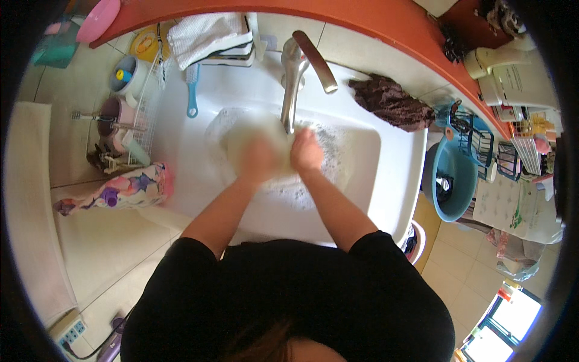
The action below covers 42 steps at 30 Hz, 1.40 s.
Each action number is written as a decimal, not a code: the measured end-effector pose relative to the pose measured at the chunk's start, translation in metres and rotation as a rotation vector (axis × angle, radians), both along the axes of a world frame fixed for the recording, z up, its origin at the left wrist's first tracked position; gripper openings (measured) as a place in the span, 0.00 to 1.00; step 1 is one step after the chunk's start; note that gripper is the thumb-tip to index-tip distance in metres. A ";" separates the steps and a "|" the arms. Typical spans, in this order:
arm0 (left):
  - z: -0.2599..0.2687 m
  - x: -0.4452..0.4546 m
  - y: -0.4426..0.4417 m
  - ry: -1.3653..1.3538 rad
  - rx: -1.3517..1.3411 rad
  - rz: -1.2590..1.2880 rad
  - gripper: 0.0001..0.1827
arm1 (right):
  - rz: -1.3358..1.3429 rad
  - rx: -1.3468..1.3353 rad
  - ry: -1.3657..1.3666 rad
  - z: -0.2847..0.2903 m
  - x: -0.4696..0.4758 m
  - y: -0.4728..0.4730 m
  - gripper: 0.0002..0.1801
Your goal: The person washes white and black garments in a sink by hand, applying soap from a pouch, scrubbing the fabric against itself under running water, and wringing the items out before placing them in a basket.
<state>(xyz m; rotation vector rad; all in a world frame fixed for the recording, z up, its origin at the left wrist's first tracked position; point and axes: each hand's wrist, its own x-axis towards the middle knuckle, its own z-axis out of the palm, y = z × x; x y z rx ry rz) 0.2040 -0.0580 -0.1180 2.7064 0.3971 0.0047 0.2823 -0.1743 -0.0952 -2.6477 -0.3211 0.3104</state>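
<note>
Over a white washbasin (371, 199), a pale, roundish wet thing (246, 129) is badly blurred; it looks like cloth. My left hand (260, 156), blurred too, lies against its near side and seems to grip it. Just below the spout, my right hand (307, 150) has its fingers curled in at the right edge of the pale thing. Its fingertips are hidden. Sudsy water (332, 149) surrounds both hands. The metal faucet (291, 81) rises behind them, its lever angled to the right.
A blue brush (192, 92) lies on the basin's left ledge beside a white cloth (206, 36). Dark brown wet cloth (391, 102) drapes the back right rim. A floral refill pouch (135, 186) and a wire rack (147, 104) with cups flank the left. Blue basin (457, 176) at right.
</note>
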 end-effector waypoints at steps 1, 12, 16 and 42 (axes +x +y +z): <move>-0.006 -0.010 -0.005 0.052 0.079 -0.055 0.09 | 0.097 -0.030 -0.033 0.002 -0.012 0.001 0.07; -0.005 0.014 0.040 0.266 -0.458 0.111 0.16 | 0.231 0.052 0.381 -0.062 0.048 -0.011 0.20; 0.007 -0.020 0.082 -0.196 -1.043 0.150 0.21 | -0.229 1.144 0.973 -0.002 0.051 -0.055 0.12; 0.136 -0.064 0.113 -0.047 -1.564 0.569 0.15 | -0.311 0.992 0.965 0.113 0.055 -0.121 0.09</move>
